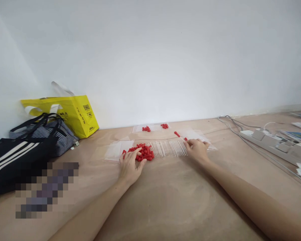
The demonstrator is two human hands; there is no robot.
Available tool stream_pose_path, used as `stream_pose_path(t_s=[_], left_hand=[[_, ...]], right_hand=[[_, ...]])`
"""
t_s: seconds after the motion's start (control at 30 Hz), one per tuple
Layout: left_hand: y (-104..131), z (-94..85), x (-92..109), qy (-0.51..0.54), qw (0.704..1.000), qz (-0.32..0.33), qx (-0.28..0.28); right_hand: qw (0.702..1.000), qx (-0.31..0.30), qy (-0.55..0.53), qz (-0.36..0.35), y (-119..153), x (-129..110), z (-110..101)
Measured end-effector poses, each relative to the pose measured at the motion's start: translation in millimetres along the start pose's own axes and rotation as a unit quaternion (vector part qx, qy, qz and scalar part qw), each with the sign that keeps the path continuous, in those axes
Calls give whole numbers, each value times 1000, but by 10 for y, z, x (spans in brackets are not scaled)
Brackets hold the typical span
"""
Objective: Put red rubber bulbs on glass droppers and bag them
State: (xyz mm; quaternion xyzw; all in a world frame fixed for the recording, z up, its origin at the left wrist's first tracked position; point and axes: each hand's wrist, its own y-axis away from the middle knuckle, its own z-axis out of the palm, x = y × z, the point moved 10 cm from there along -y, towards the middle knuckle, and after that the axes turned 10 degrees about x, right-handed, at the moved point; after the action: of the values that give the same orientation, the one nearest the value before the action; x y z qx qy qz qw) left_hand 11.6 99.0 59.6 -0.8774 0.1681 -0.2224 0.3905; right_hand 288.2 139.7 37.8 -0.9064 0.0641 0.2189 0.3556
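Note:
My left hand (130, 167) rests with thumb and fingers apart on a heap of small red plastic pieces (146, 154), its fingertips touching them. To the right of the heap lies a row of thin white sticks (167, 149), side by side. At the right end of that row is my right hand (197, 150), its thumb and fingers drawn together; what they pinch is hidden or too small to name. A red piece (186, 139) shows just by those fingertips, and another red piece (177, 134) lies a little further back.
Clear plastic bags (112, 150) lie under and beside the pieces. Small red clusters (146, 129) sit near the wall. A yellow bag (86, 117) and a black striped bag (22, 160) stand left. A power strip (273, 145) with grey cables (234, 131) lies right.

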Motion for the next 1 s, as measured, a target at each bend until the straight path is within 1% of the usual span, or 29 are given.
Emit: stream_pose_path(t_s=[0.07, 0.1, 0.17, 0.33, 0.43, 0.53, 0.6, 0.67, 0.77, 0.87, 0.93, 1.0], left_hand=[[0, 34, -52, -1, 1000, -7, -9], [3, 48, -58, -1, 1000, -7, -13], [11, 69, -44, 0, 1000, 1, -19], [30, 86, -4, -6, 999, 9, -30], [30, 88, 5, -8, 999, 10, -35], [28, 90, -1, -14, 999, 10, -37], [28, 84, -12, -24, 999, 7, -32], [28, 80, -18, -37, 999, 7, -27], [19, 96, 45, -53, 998, 35, -23], [2, 159, 140, -66, 995, 74, -25], [-10, 226, 167, -77, 993, 88, -30], [-14, 301, 172, -85, 991, 97, -40]], right_hand=[[995, -17, 78, 52, -69, 261, 16], [991, -29, 110, 66, -84, 348, 29], [984, -53, 155, 75, -90, 448, 62], [974, -93, 192, 80, -69, 521, 152], [970, -109, 194, 103, -55, 579, 192], [970, -114, 185, 108, -52, 595, 207], [973, -103, 181, 99, -62, 569, 182], [978, -79, 175, 78, -73, 500, 132], [987, -46, 150, 28, -52, 310, 83], [993, -36, 108, -30, 37, 63, 119], [994, -39, 78, -70, 110, -100, 168], [993, -42, 55, -99, 165, -211, 207]])
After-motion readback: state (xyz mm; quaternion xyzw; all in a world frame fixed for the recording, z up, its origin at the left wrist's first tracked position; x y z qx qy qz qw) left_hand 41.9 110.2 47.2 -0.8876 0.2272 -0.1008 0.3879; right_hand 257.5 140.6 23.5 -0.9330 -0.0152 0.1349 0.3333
